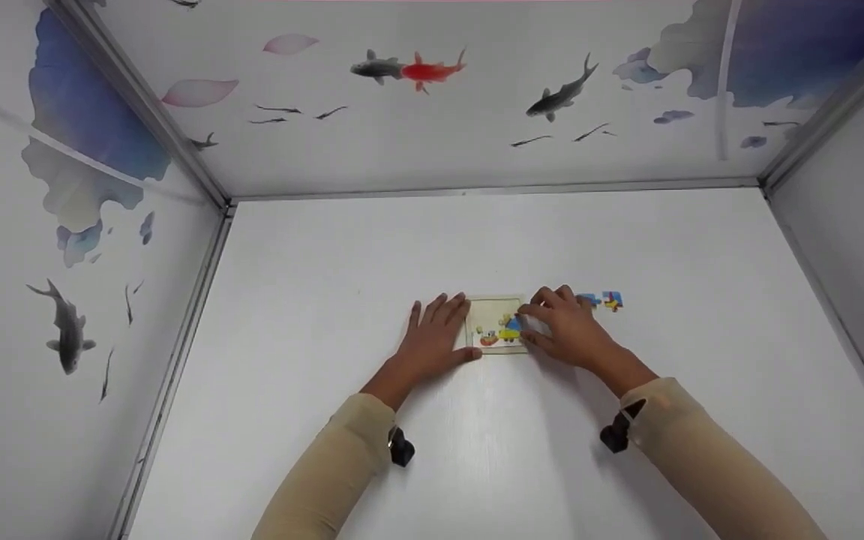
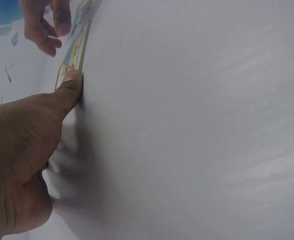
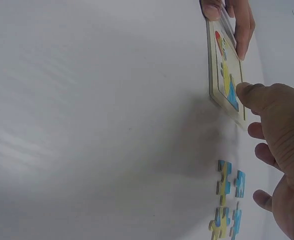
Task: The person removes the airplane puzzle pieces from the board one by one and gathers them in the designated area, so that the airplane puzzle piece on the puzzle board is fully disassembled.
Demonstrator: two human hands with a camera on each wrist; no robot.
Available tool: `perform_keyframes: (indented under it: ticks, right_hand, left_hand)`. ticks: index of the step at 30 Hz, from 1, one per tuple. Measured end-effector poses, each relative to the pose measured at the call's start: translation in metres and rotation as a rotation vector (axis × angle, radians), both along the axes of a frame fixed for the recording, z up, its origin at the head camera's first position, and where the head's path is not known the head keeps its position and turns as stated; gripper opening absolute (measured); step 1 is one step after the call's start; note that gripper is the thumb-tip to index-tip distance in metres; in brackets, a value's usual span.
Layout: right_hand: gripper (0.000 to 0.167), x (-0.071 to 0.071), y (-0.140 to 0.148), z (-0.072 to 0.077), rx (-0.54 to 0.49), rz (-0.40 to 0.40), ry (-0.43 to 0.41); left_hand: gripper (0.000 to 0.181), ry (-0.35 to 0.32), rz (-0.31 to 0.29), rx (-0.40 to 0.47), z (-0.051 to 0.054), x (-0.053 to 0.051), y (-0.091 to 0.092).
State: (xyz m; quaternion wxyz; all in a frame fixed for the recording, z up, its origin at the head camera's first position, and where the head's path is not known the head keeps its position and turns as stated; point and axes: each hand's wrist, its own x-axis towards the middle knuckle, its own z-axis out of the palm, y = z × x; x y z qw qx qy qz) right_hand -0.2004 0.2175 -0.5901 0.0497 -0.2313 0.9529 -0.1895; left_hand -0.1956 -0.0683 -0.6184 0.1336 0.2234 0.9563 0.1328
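A shallow wooden puzzle tray lies flat on the white table, with a few joined picture pieces in its lower right part. My left hand rests along the tray's left side, fingers outstretched and thumb on the near edge. Over the right side, my right hand bends its fingers, with the tips close to the blue and yellow pieces. In the right wrist view, the right thumb appears at the blue piece; contact is unclear. No piece shows between its fingers in the left wrist view.
Several loose blue and yellow puzzle pieces lie on the table right of the tray, partly behind the right hand in the head view. White panels with painted fish and metal edge strips bound the table.
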Motion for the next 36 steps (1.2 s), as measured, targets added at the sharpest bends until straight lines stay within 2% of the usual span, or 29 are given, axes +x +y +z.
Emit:
perform_keyframes:
  ticks: [15,36]
  right_hand:
    - [0.032,-0.009,-0.016,-0.007,0.021,0.022,-0.001]
    - [0.035,-0.011,-0.022,-0.009,0.018,-0.001,-0.048]
  left_hand:
    - [0.096,-0.001,0.010,-0.009,0.004,0.001,0.002]
    - [0.096,0.013,0.005,-0.013,0.002,0.000,0.001]
